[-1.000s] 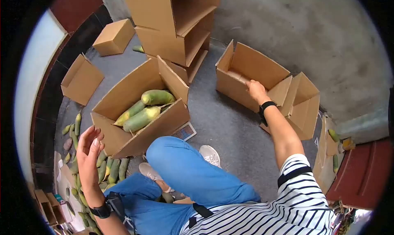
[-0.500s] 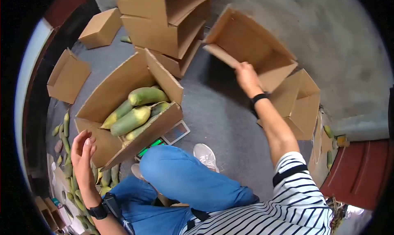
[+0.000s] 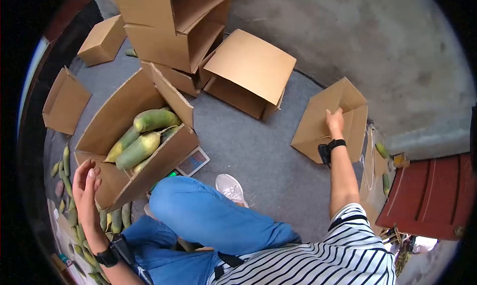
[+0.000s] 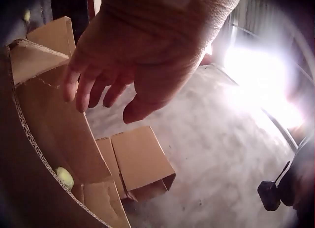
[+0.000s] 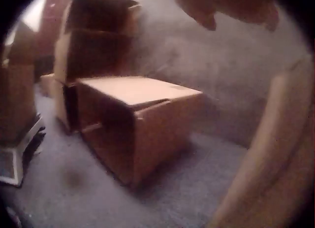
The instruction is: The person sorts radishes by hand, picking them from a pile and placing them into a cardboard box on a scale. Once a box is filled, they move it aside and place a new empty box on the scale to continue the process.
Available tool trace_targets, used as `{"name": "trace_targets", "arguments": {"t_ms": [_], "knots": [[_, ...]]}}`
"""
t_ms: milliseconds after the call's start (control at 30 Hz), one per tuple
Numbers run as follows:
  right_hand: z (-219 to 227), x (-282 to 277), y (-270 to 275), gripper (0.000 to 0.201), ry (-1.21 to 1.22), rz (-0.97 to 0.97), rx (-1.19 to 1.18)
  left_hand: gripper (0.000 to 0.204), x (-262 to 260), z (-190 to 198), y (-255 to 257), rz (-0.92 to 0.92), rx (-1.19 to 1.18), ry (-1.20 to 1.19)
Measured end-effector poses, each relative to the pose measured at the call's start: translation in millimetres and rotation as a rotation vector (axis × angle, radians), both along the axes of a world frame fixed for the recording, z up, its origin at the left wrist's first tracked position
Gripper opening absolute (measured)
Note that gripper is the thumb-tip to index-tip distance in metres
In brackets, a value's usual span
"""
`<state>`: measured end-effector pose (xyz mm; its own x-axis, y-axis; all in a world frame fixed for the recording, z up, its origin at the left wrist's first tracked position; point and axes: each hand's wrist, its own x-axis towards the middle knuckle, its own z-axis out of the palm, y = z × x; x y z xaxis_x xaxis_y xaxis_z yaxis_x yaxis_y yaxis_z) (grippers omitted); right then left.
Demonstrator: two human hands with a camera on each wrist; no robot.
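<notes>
My right hand point(image 3: 336, 122) reaches over the opening of a cardboard box point(image 3: 310, 121) by the wall, thumb and fingers spread apart. In the right wrist view its fingertips point(image 5: 209, 22) hang at the top, apart from the box edge point(image 5: 266, 114) at the right. My left hand point(image 3: 85, 185) hovers, fingers loosely bent and holding nothing, at the near left corner of an open carton point(image 3: 171, 153). Large green radishes point(image 3: 136, 150) lie in that carton. Another box point(image 3: 251, 66) lies on its side, opening towards me, beside a stack of boxes point(image 3: 159, 46).
Under the carton is a scale point(image 3: 195, 161) with a partly hidden green display. More green radishes point(image 3: 117, 220) lie on the floor at the left. Two small boxes point(image 3: 103, 40) stand farther back left. A red panel point(image 3: 422, 195) is at the right.
The right hand has lifted the open box, turned it onto its side beside the stack and let go. It has then moved right to the other box. The left hand keeps its place by the carton.
</notes>
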<state>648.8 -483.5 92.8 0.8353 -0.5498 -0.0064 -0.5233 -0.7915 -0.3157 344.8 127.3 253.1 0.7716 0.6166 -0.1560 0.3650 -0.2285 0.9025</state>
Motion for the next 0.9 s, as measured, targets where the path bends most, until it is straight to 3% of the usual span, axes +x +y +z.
{"name": "trace_targets", "arguments": {"t_ms": [33, 100, 167, 233, 300, 367, 400, 467, 533, 600, 700, 800, 900], "knots": [[1, 3, -11, 0.062, -0.007, 0.011, 0.001, 0.041, 0, 2, -1, 0.003, -0.003, -0.008], [-4, 10, -39, 0.041, 0.22, 0.08, 0.292, 0.041, -2, 6, -4, 0.028, 0.034, -0.021], [-26, 11, -79, 0.039, 0.046, 0.137, -0.006, 0.042, -8, 5, 2, 0.04, 0.075, -0.017], [-12, 6, -112, 0.039, -0.074, 0.069, -0.002, 0.042, -18, -6, 20, 0.042, 0.074, -0.045], [43, -14, -108, 0.039, -0.195, -0.035, -0.006, 0.041, -22, -9, 28, 0.061, 0.078, -0.032], [57, -10, -133, 0.031, -0.48, -0.241, 0.409, 0.04, -24, -12, 37, 0.062, 0.085, -0.04], [63, -9, -132, 0.031, -0.487, -0.243, 0.407, 0.04, -24, -13, 37, 0.068, 0.09, -0.044], [77, -4, -127, 0.023, -0.919, -0.115, 0.956, 0.039, -21, -14, 38, 0.082, 0.116, -0.043], [100, -3, -75, 0.019, -0.963, -0.055, 1.175, 0.038, -20, -20, 42, 0.106, 0.145, -0.036], [97, 10, -24, 0.013, -0.96, 0.122, 1.377, 0.037, -20, -34, 50, -0.012, 0.35, -0.07], [126, 11, 101, 0.011, -0.951, 0.151, 1.538, 0.037, -16, -30, 41, -0.013, 0.402, 0.017], [105, 55, 185, 0.017, -0.905, 0.274, 1.834, 0.037, -15, -31, 40, -0.015, 0.434, 0.007], [74, 90, 256, 0.018, -0.589, -0.088, 2.124, 0.037, -14, -30, 32, 0.004, 0.477, 0.002]]}}
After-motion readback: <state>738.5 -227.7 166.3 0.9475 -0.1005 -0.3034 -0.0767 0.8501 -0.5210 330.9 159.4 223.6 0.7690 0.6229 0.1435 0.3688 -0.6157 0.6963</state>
